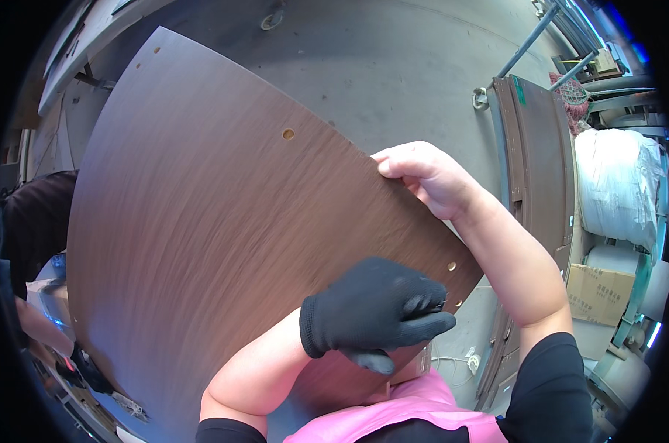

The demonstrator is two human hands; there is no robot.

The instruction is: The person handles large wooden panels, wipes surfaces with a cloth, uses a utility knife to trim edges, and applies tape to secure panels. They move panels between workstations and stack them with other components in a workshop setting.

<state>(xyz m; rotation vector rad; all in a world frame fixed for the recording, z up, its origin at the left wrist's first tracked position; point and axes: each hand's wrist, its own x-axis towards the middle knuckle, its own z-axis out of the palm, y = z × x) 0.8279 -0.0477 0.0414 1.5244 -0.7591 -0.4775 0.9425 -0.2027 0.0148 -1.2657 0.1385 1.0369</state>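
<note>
A large brown wood-grain panel stretches out in front of me, tilted, with round drilled holes near its far edge and its right end. My right hand, bare, grips the panel's right edge, thumb on the top face and the other fingers partly hidden beyond the edge. Over the panel's near right part is my left hand, in a black knitted glove. Its fingers are curled closed close to the holes at that end; whatever they hold, if anything, is hidden.
On the right, brown panels lie stacked on a cart with metal posts. Beyond them are a white plastic-wrapped roll and a cardboard box. At the left, another person's dark sleeve and arm show beside the panel. A white table stands far left.
</note>
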